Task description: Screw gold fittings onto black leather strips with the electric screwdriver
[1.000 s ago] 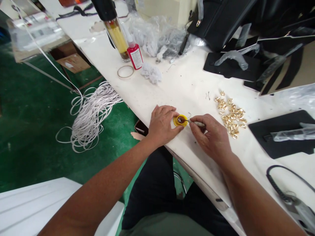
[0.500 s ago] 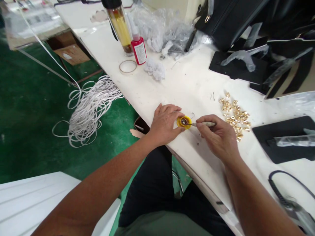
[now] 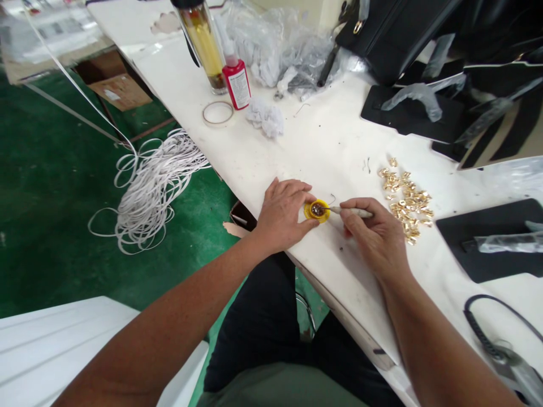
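My left hand (image 3: 286, 213) steadies a small round yellow cup (image 3: 309, 211) on the white table, thumb and fingers closed against its left side. Inside the cup is something brown and shiny that I cannot make out clearly. In a pinch, my right hand (image 3: 377, 232) holds a slim tool with a pale handle (image 3: 358, 212) and a thin dark tip. That tip reaches into the cup from the right. Just right of my right hand lies a loose pile of small gold metal fittings (image 3: 409, 200).
Up the table stand a red bottle (image 3: 237, 85), a drink bottle (image 3: 207, 48), a tape ring (image 3: 218, 122) and crumpled white material (image 3: 266, 117). Black panels (image 3: 496, 240) and a black bag (image 3: 399, 34) lie right. White cord (image 3: 156, 192) is heaped beyond the left edge.
The tool's tip has shifted slightly within the yellow cup, and my right hand's fingers have moved a little. My left hand keeps its hold on the cup.
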The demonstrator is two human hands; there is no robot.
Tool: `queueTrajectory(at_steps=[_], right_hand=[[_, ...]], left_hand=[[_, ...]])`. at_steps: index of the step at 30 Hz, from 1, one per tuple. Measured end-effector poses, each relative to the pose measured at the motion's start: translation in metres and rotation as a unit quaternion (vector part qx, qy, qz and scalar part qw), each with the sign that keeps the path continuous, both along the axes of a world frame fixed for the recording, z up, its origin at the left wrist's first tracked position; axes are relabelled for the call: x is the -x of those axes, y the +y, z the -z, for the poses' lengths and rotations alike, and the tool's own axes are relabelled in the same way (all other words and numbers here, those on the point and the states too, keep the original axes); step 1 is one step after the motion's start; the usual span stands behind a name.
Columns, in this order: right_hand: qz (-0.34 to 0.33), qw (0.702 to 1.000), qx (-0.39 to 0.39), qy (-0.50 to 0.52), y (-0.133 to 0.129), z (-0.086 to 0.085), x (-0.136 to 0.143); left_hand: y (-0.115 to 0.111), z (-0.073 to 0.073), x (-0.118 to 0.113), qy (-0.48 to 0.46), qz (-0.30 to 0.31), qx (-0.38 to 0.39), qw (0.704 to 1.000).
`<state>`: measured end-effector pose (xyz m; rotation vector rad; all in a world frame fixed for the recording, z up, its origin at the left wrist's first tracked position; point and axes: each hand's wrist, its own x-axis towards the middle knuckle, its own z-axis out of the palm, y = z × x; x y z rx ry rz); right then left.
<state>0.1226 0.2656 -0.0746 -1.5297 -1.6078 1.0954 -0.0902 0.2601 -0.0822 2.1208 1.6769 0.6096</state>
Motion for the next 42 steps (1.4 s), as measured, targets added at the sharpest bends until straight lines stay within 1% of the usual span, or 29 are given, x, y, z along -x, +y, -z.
queueTrajectory(at_steps=[4,9,12,16,20,24,28,31,35,40,42], right_hand=[[-0.005,1.0,-0.005,-0.026,-0.001,-0.001,0.001],[0.005,1.0,-0.007,-0.003,-0.001,0.0,0.002],[-0.01,1.0,-0.006,-0.01,-0.001,0.001,0.003],[-0.004,1.0,-0.003,0.011,0.001,0.002,0.004],[-0.027,1.0,0.001,-0.008,0.002,0.003,0.004],[-0.014,1.0,-0.008,0.005,0.002,0.003,0.004],[-0.028,1.0,0.002,0.014,0.003,0.003,0.005],[-0.012,1.0,-0.004,0.024,0.003,0.003,0.007],[-0.049,0.998,0.01,0.027,0.005,0.003,0.008],[-0.034,0.999,0.008,0.039,0.008,0.004,0.007],[-0.05,0.998,0.005,0.031,0.009,0.004,0.007]], left_hand=[[0.0,0.0,0.0,0.001,0.0,-0.001,1.0],[0.0,0.001,0.0,0.006,0.001,-0.004,1.0],[0.0,0.001,0.0,0.008,0.001,-0.004,1.0],[0.0,0.002,0.0,0.012,0.001,-0.005,1.0],[0.0,0.002,0.001,0.012,0.002,-0.009,1.0],[0.0,0.002,0.001,0.01,0.005,-0.006,1.0],[0.0,0.003,0.002,0.011,0.007,-0.01,1.0],[0.0,0.003,0.002,0.013,0.007,-0.013,1.0],[0.0,0.002,0.002,0.019,0.007,-0.008,1.0],[0.0,0.0,0.002,0.022,0.008,-0.002,1.0],[0.001,-0.001,0.002,0.023,0.007,0.001,1.0]])
